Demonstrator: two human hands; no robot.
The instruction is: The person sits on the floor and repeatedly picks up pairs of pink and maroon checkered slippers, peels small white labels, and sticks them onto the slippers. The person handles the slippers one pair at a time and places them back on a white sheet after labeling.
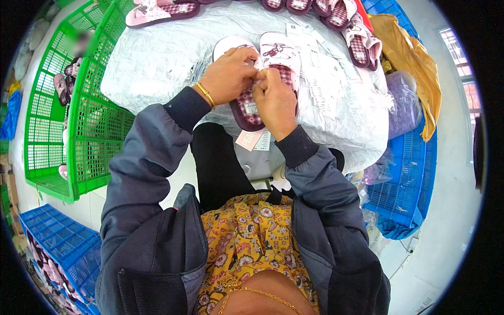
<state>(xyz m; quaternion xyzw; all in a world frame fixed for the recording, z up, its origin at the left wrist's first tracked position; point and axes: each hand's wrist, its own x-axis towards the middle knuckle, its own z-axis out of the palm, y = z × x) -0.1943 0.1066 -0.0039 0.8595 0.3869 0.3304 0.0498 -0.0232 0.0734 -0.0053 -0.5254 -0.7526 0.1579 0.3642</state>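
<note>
A pair of pink slippers with a line drawing on the straps and maroon checked insoles lies on the wrapped work surface in front of me. The left slipper (247, 116) is partly covered by my hands; the right slipper (278, 48) shows its strap. My left hand (229, 76), with a bangle at the wrist, is closed over the left strap. Against its fingertips, between the two straps, my right hand (275, 102) is closed in a pinch. What the fingertips hold is too small to make out. A pink card tag (249, 139) hangs at the left slipper's heel, beside a white label.
More slippers (358, 43) line the far edge of the white-wrapped surface (157, 79). Printed label strips (321, 79) lie right of the pair. Green crates (97, 142) stand at left, a blue crate (60, 236) below them. Blue crates (401, 178) and an orange sheet (415, 63) are at right.
</note>
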